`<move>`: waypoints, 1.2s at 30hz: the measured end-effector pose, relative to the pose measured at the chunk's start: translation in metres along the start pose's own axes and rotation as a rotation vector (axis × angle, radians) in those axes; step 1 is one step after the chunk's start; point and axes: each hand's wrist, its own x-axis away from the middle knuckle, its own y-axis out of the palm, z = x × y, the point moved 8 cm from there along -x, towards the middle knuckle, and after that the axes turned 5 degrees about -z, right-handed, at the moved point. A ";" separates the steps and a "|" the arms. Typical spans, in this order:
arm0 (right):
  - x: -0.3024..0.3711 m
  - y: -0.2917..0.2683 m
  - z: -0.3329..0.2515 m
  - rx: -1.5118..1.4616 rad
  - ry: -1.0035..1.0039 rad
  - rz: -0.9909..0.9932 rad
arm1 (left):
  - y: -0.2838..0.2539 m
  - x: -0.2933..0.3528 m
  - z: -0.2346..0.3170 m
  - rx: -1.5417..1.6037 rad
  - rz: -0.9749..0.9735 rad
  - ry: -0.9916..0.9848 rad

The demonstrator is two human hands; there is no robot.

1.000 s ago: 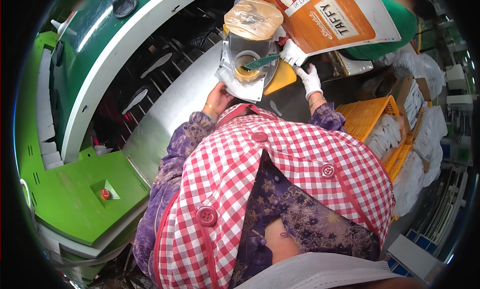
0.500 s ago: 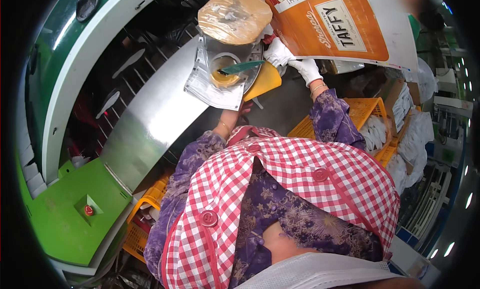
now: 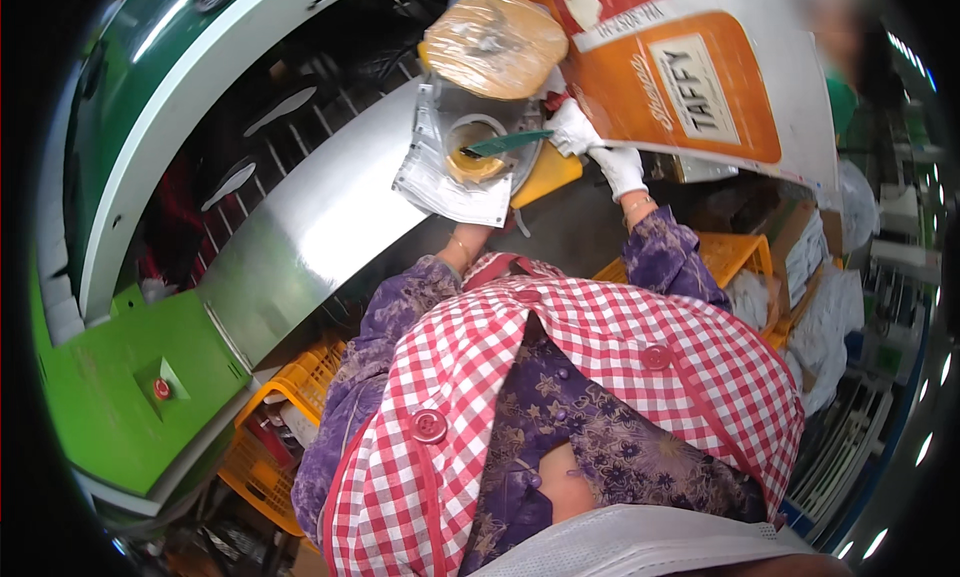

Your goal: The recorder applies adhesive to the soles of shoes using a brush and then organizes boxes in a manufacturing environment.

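In a white glove, my right hand is closed at the end of a flat green tool. The tool's other end reaches into a round cup with a yellowish inside. Around that cup lies a grey-white sheet, creased and bent down at its near edge. My left hand shows only at the wrist; its fingers are hidden beneath the sheet. A yellow flap sticks out beside the cup. Just beyond sits a round tan pad wrapped in clear film.
A large orange, red and white printed sheet stands at the far right. Yellow crates with white items are on the right, another yellow crate at lower left. A metal plate and a green machine panel with a red button lie left.
The view has shifted, so the cup, pad and sheet sit slightly farther right. The green tool stays in the cup with my right hand at its end. My left fingers, partly seen before, are now hidden.
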 end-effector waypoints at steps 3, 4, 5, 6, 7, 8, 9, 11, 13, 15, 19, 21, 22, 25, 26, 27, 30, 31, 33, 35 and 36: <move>0.002 -0.008 0.002 0.047 0.028 0.096 | -0.013 0.045 0.002 -0.208 -0.022 -0.079; 0.003 -0.008 0.006 0.081 0.078 0.044 | -0.022 0.066 0.007 -0.079 -0.055 -0.138; 0.002 -0.009 0.005 0.096 0.101 0.048 | -0.035 0.090 0.011 0.013 -0.070 -0.251; 0.003 -0.011 -0.005 -0.007 -0.030 0.068 | -0.053 0.107 0.032 0.029 -0.012 -0.206; -0.001 -0.010 0.004 0.262 0.132 -0.017 | -0.070 0.121 0.056 0.028 0.037 -0.144; -0.001 -0.010 0.000 0.260 0.072 -0.007 | -0.085 0.128 0.085 0.110 0.076 -0.012; -0.001 -0.012 -0.007 0.218 -0.058 0.017 | -0.103 0.129 0.109 0.180 0.226 0.092; -0.004 -0.011 0.010 0.226 0.043 -0.008 | -0.117 0.111 0.176 0.123 0.278 0.437; -0.008 -0.013 0.020 0.251 0.012 0.017 | -0.123 0.067 0.221 0.059 0.285 0.512; -0.011 -0.015 0.019 0.250 -0.133 0.107 | -0.133 0.010 0.247 -0.106 0.416 0.428; -0.011 -0.006 0.050 0.044 0.202 0.020 | -0.144 -0.093 0.290 -0.640 0.526 0.449; -0.006 -0.005 0.043 -0.111 0.179 0.052 | -0.156 -0.128 0.285 -0.585 0.515 0.428; -0.003 -0.006 0.044 -0.046 0.254 0.074 | -0.154 -0.139 0.291 -0.908 0.488 0.422; 0.006 -0.002 0.048 -0.023 0.402 0.035 | -0.170 -0.143 0.286 -1.135 0.577 0.339; 0.006 -0.002 0.044 0.103 0.332 0.034 | -0.174 -0.140 0.284 -0.991 0.576 0.358; 0.004 -0.001 0.039 0.185 0.225 0.057 | -0.179 -0.136 0.279 -0.845 0.589 0.370; 0.000 0.002 0.046 0.327 0.114 0.094 | -0.174 -0.122 0.278 -0.900 0.602 0.346; -0.003 0.001 0.056 0.329 0.152 0.095 | -0.173 -0.119 0.277 -0.885 0.605 0.327; -0.010 0.008 0.057 0.568 0.048 0.014 | -0.173 -0.110 0.274 -0.851 0.609 0.253; -0.014 0.010 0.055 0.725 -0.034 -0.011 | -0.170 -0.098 0.279 -0.908 0.594 0.270; -0.014 0.009 0.054 0.786 -0.060 -0.008 | -0.171 -0.097 0.278 -0.928 0.574 0.255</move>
